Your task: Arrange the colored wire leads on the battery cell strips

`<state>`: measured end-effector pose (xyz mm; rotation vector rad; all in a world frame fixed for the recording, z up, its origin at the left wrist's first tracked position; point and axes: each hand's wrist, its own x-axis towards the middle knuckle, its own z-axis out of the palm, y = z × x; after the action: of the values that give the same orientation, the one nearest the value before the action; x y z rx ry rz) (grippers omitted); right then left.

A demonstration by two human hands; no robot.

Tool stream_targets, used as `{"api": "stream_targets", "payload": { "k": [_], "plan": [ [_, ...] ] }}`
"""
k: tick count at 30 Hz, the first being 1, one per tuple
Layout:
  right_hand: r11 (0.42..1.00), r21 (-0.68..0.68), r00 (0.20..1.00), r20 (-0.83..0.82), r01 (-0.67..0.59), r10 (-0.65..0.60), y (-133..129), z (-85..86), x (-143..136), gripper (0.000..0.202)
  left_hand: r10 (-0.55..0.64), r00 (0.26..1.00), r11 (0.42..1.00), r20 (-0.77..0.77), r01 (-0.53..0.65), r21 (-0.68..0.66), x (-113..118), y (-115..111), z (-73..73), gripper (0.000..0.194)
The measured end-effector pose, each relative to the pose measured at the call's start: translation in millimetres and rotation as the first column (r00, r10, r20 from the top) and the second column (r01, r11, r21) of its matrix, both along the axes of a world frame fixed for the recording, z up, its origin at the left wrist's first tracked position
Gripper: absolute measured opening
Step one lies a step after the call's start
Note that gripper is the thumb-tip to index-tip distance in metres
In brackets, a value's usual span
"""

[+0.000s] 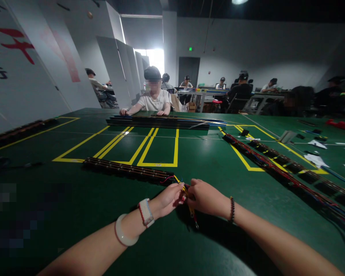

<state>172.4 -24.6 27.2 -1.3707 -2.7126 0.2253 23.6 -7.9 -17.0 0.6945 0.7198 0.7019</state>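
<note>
A long dark strip (126, 169) with thin wires along its top lies on the green table (97, 218), and coloured wires come out of its right end. My left hand (169, 199) is closed on these wires in a pinch. Right beside it, my right hand (205, 195) has its fingers curled round the same yellow and dark wires (191, 211). Loose wire ends with small metal terminals hang below both hands. The fingertips of my right hand are partly hidden.
Dark bars (161, 122) lie across the table's far side, where a person (155, 100) sits. Long strips with red and blue wires (264, 163) run down the right, near white scraps (316, 157). Another dark strip (23, 132) is at the left. Yellow tape marks the tabletop.
</note>
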Motion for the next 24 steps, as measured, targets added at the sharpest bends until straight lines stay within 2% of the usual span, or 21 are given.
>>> {"api": "stream_targets", "payload": {
  "k": [2, 5, 8, 11, 15, 17, 19, 21, 24],
  "plan": [
    [0.999, -0.047, 0.999, -0.051, -0.009, 0.006, 2, 1.2, 2, 0.019, -0.012, 1.000, 1.000, 0.009, 0.012, -0.004, 0, 1, -1.0, 0.014],
    [0.981, -0.189, 0.993, -0.121, -0.029, 0.006, 7, 3.0, 6, 0.018, -0.052, 0.997, 0.999, 0.063, 0.052, -0.002, -1, 2, -2.2, 0.015],
    [0.942, -0.335, 0.987, -0.155, -0.008, -0.046, 13, 3.2, 10, 0.019, -0.065, 0.992, 0.998, 0.111, 0.065, 0.002, 0, 3, -2.4, 0.014],
    [0.894, -0.448, 0.980, -0.174, 0.009, -0.097, 19, 2.9, 13, 0.029, -0.052, 0.994, 0.999, 0.094, 0.052, -0.001, 0, 3, -2.3, 0.016],
    [0.853, -0.522, 0.966, -0.224, -0.007, -0.128, 23, 5.7, 17, 0.039, -0.043, 0.994, 0.999, 0.096, 0.045, -0.024, -1, 5, -4.2, 0.019],
    [0.844, -0.536, 0.959, -0.240, -0.002, -0.150, 25, 8.0, 19, 0.037, -0.033, 0.994, 0.999, 0.106, 0.037, -0.037, -1, 5, -5.4, 0.020],
    [0.859, -0.509, 0.951, -0.241, 0.045, -0.192, 28, 9.5, 21, 0.035, -0.009, 0.994, 0.999, 0.107, 0.013, -0.036, -1, 5, -5.9, 0.018],
    [0.889, -0.437, 0.941, -0.225, 0.134, -0.252, 33, 8.9, 24, 0.035, 0.029, 0.996, 0.999, 0.088, -0.027, -0.027, 0, 5, -5.7, 0.015],
    [0.921, -0.254, 0.922, -0.175, 0.296, -0.345, 43, 2.5, 31, 0.036, 0.056, 0.998, 0.998, 0.023, -0.056, -0.015, -1, 4, -4.8, 0.013]
  ]
}}
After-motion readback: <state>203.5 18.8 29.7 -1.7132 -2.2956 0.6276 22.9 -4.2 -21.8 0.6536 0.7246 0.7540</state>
